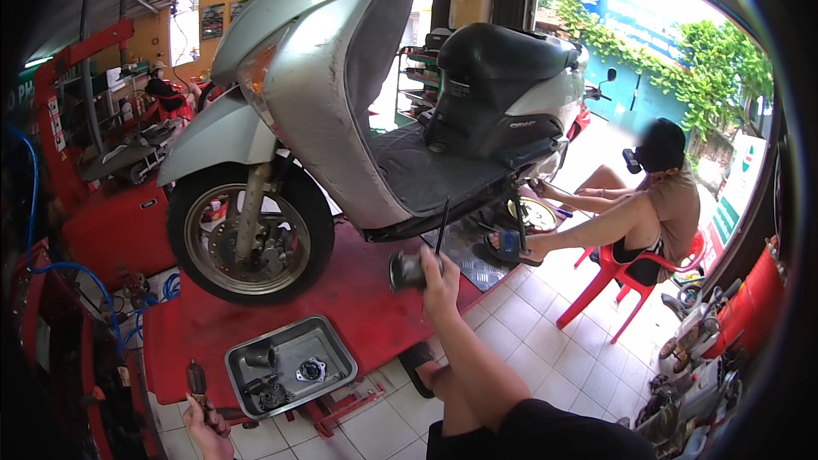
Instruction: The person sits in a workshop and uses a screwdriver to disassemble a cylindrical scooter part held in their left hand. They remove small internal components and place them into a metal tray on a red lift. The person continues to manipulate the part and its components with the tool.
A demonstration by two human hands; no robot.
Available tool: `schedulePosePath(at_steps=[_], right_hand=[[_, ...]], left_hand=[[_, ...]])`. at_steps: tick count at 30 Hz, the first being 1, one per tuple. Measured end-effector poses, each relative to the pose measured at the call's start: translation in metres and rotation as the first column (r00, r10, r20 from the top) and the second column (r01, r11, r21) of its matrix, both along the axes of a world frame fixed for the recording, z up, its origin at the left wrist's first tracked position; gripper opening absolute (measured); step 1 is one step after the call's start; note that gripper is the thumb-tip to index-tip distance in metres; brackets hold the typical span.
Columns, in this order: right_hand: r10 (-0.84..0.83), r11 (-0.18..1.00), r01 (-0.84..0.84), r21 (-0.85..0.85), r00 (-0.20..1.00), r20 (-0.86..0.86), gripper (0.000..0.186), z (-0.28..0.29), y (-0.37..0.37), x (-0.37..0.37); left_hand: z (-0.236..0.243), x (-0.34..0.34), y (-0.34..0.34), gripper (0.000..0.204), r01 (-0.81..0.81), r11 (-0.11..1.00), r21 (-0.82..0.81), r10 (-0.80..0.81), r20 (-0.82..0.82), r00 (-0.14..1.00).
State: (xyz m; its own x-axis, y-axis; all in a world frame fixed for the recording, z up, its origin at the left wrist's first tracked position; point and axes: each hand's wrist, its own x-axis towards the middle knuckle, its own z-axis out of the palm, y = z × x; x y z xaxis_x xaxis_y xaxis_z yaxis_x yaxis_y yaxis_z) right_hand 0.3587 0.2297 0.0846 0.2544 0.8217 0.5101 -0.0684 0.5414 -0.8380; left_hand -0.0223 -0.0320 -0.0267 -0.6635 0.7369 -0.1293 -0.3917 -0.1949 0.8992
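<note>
My right hand (439, 285) grips a dark metal cylinder (404, 271) in front of the scooter's floorboard; a thin dark rod (442, 223) rises from the same grip. My left hand (207, 428), low at the left, is closed on a small tool (195, 377) with a dark, elongated head, too small to make out. Between my hands and lower down, a steel tray (345, 365) on the red lift platform (183, 332) holds a silver flanged part (310, 370), a cup-shaped part (259, 357) and dark small parts. The silver scooter (315, 60) stands on the platform.
A person (673, 204) on a red plastic chair works at the scooter's rear beside a round basin (532, 213). Jumbled parts and containers (699, 358) line the right side. A blue hose (68, 266) and red machinery (106, 230) are at left, another seated person (166, 94) behind.
</note>
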Motion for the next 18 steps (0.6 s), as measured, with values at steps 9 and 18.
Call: schedulePosePath(at_steps=[9,18], right_hand=[[0.433,0.771,-0.492,-0.405,0.87,-0.234,0.032,-0.025,-0.031,-0.054],[0.287,0.495,-0.722,-0.484,0.661,-0.693,0.039,-0.043,-0.027,-0.073]], left_hand=[[-0.008,0.017,-0.003,0.048,0.091,0.993,-0.07,-0.044,0.493,0.869],[0.03,0.051,0.012,0.048,0.148,0.986,-0.079,-0.097,0.455,0.885]])
